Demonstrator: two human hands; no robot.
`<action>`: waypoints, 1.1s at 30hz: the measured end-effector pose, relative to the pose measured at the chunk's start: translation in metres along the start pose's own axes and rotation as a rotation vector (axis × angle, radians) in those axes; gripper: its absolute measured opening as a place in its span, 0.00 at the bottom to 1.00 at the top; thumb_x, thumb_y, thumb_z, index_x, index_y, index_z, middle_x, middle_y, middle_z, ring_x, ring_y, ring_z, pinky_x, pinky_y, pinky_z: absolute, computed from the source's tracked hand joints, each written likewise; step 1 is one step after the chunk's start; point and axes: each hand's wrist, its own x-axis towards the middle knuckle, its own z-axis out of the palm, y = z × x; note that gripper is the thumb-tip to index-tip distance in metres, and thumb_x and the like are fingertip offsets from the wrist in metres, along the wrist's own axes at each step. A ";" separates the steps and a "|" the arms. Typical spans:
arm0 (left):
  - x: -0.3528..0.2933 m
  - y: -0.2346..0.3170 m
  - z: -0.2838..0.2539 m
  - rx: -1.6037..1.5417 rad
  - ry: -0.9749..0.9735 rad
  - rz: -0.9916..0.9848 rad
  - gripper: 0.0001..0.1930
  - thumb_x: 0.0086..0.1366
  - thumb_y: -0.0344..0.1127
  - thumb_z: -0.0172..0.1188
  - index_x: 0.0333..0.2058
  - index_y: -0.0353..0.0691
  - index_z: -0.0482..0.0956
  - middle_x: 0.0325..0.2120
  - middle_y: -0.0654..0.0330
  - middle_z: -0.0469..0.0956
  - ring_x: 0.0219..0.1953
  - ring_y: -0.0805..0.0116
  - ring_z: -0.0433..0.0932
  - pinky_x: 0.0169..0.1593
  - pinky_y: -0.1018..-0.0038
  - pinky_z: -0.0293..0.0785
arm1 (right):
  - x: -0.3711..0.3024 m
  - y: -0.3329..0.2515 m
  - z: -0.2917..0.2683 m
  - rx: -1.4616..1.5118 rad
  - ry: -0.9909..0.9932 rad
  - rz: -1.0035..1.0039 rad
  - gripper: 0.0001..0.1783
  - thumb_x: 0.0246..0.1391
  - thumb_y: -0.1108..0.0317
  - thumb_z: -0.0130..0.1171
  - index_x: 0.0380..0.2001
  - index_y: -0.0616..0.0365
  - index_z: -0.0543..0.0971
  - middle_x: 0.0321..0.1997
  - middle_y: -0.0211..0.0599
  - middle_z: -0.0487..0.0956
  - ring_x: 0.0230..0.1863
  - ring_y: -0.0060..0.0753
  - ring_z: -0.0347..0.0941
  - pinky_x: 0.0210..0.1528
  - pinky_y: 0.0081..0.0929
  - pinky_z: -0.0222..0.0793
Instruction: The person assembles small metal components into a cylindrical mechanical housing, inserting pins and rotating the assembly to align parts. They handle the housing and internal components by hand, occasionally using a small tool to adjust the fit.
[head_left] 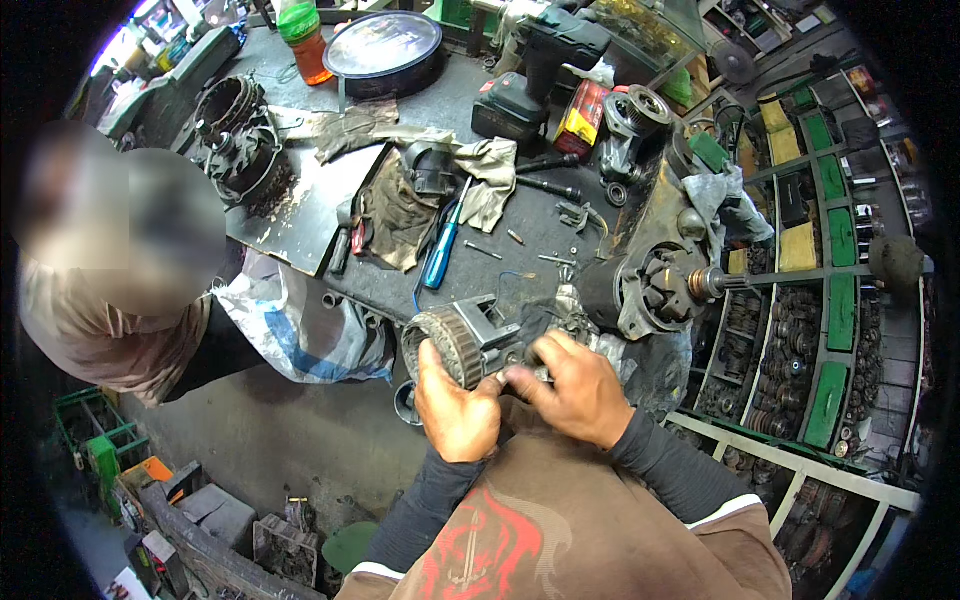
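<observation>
My left hand (pixel 460 415) grips an alternator stator (pixel 445 345), a ribbed ring set in a grey metal housing, above the bench's front edge. My right hand (pixel 580 390) is closed at the right side of this part, its thumb and fingertips meeting near my left thumb. What those fingers pinch is too small to make out. Just beyond my right hand stands a dark alternator housing with a claw-pole rotor (pixel 665 285), its shaft pointing right. A blue-handled screwdriver (pixel 440 255) lies on the bench past the stator, near small bolts (pixel 483 250).
A cordless power tool (pixel 540 75), a red and yellow box (pixel 580 115) and a round pan (pixel 383 50) stand at the back. Cloth gloves (pixel 490 180) lie mid-bench. At left is another person (pixel 110 310). Racks of parts (pixel 790 340) line the right.
</observation>
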 end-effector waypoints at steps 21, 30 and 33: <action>-0.026 0.015 -0.077 -0.313 0.151 -0.280 0.33 0.48 0.09 0.65 0.56 0.31 0.70 0.47 0.53 0.82 0.46 0.64 0.85 0.51 0.69 0.83 | 0.268 0.224 0.005 -0.894 -0.127 0.112 0.13 0.58 0.66 0.57 0.33 0.56 0.90 0.38 0.53 0.88 0.42 0.53 0.88 0.44 0.52 0.83; -0.008 0.000 -0.075 -0.226 0.104 -0.159 0.33 0.49 0.12 0.68 0.56 0.30 0.72 0.50 0.53 0.81 0.51 0.63 0.81 0.58 0.66 0.77 | 0.227 0.080 -0.082 -0.978 -0.311 -0.019 0.10 0.55 0.67 0.58 0.30 0.60 0.86 0.35 0.53 0.88 0.37 0.54 0.87 0.41 0.50 0.83; 0.005 -0.007 -0.060 0.026 0.178 -0.092 0.31 0.47 0.20 0.74 0.52 0.28 0.75 0.47 0.47 0.84 0.50 0.55 0.84 0.57 0.62 0.77 | 0.154 0.023 -0.083 -0.821 -0.164 -0.250 0.06 0.56 0.69 0.58 0.34 0.59 0.78 0.34 0.51 0.81 0.35 0.55 0.84 0.35 0.50 0.81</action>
